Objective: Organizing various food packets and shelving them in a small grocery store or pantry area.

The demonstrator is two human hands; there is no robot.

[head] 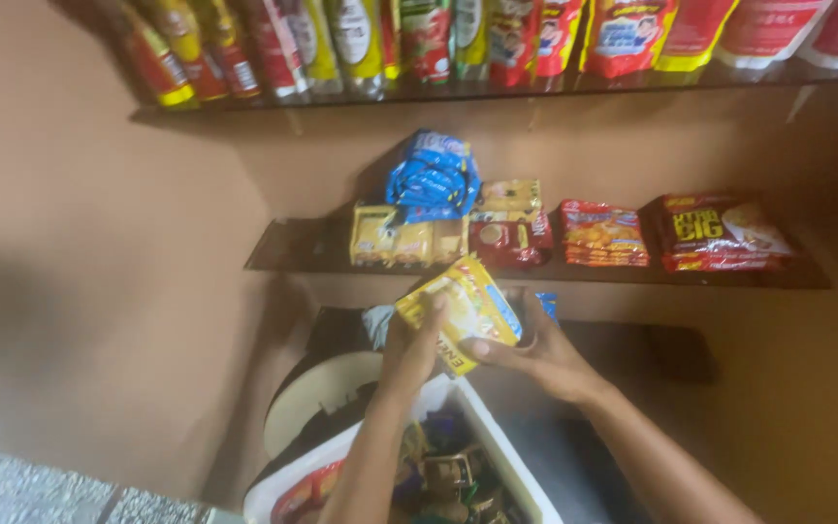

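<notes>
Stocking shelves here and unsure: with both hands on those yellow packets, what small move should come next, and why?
Probably lift the yellow packets, held by left hand and right hand, to the middle shelf, beside the matching yellow stack.

White bin [497, 437] contents blurred, edge-cropped

One head-worn camera looks forward and slightly down at a brown wall [99, 291] with shelves [535, 275], from close by. The hands sit low in the middle of the view, and a white bin [497, 446] lies at the bottom edge.
</notes>
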